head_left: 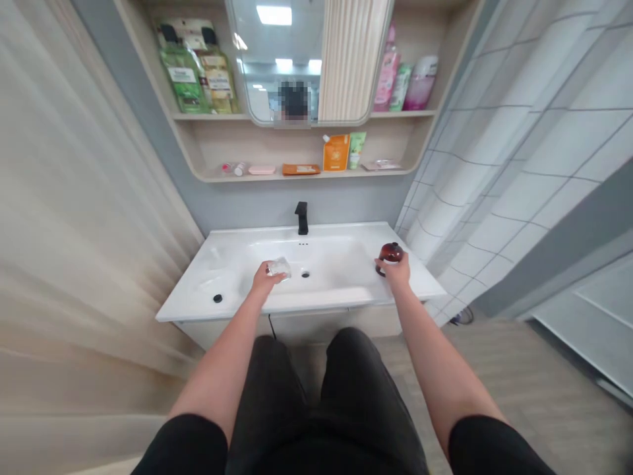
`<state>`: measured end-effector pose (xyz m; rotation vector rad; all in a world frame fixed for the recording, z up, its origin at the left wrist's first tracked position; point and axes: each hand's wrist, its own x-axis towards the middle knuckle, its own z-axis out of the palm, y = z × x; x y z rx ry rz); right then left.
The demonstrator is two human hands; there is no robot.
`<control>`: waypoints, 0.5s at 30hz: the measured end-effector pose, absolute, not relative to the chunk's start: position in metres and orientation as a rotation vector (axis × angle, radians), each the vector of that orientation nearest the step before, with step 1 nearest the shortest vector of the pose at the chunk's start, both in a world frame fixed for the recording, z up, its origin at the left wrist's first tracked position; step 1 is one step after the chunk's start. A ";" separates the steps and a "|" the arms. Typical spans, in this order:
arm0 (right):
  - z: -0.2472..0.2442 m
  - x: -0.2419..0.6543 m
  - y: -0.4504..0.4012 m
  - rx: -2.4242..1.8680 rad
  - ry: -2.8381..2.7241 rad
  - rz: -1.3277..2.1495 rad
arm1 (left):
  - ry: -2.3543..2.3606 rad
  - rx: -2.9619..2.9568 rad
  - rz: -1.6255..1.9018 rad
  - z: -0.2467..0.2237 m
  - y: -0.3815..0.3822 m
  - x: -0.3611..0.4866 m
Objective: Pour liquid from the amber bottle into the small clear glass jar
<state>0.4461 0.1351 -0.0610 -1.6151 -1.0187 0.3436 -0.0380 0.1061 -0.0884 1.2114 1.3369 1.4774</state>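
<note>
My left hand is closed around a small clear container, held over the left part of the white sink. On the right side of the counter, my right hand wraps round a dark brown-red bottle with a black top. A pale label shows on the bottle near my fingers. Whether the bottle rests on the counter or is lifted, I cannot tell. A small black cap lies at the counter's front left.
A black faucet stands behind the drain. Above hangs a mirrored cabinet with bottles, an orange pouch and a green tube on its shelves. A curtain hangs left; white tiles are at right.
</note>
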 end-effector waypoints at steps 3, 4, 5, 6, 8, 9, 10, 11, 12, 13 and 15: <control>-0.060 0.403 0.133 -1.504 -1.194 0.443 | 1.337 1.199 1.477 -0.091 0.108 -0.039; -0.060 0.386 0.131 -1.470 -1.258 0.494 | 1.329 1.192 1.487 -0.092 0.109 -0.040; -0.060 0.369 0.130 -1.432 -1.318 0.551 | 1.319 1.183 1.502 -0.093 0.110 -0.040; -0.059 0.352 0.128 -1.397 -1.370 0.612 | 1.308 1.176 1.520 -0.093 0.111 -0.040; -0.058 0.320 0.124 -1.335 -1.419 0.712 | 1.297 1.166 1.545 -0.094 0.112 -0.040; -0.057 0.305 0.123 -1.292 -1.434 0.773 | 1.295 1.164 1.549 -0.093 0.111 -0.040; -0.056 0.292 0.122 -1.247 -1.438 0.832 | 1.292 1.166 1.547 -0.093 0.111 -0.039; -0.056 0.280 0.122 -1.201 -1.444 0.892 | 1.289 1.171 1.539 -0.092 0.111 -0.039; -0.056 0.270 0.123 -1.159 -1.451 0.951 | 1.285 1.180 1.531 -0.091 0.110 -0.038; -0.056 0.261 0.124 -1.127 -1.460 1.005 | 1.283 1.190 1.523 -0.090 0.109 -0.038; -0.059 0.246 0.128 -1.101 -1.482 1.093 | 1.289 1.208 1.516 -0.089 0.107 -0.038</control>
